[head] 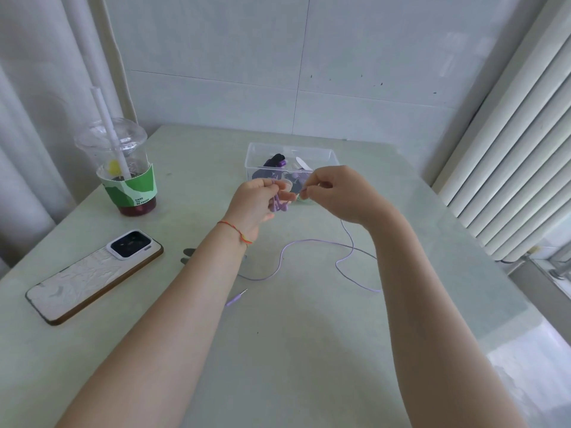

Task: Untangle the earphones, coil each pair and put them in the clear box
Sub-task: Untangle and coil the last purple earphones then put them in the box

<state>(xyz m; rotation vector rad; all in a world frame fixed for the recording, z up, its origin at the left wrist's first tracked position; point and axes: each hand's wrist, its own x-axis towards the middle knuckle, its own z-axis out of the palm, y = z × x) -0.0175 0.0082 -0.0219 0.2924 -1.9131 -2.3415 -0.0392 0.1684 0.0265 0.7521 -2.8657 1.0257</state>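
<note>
Purple plug (236, 297) loose on worktop (309, 350), below both hands. Left hand (256, 205) pinching 2 purple earbuds (279, 205); right hand (333, 193) pinching cord (312, 242), trailing down. Clear box (259, 149) just behind hands.

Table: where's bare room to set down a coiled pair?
Free: the near table between the forearms, below the plug; also right of the clear box. Crowded: left side with phone and cup; centre, where the purple cable loops under both hands.

cup sleeve (131, 188), "DARE TO BE FRESH"
</note>
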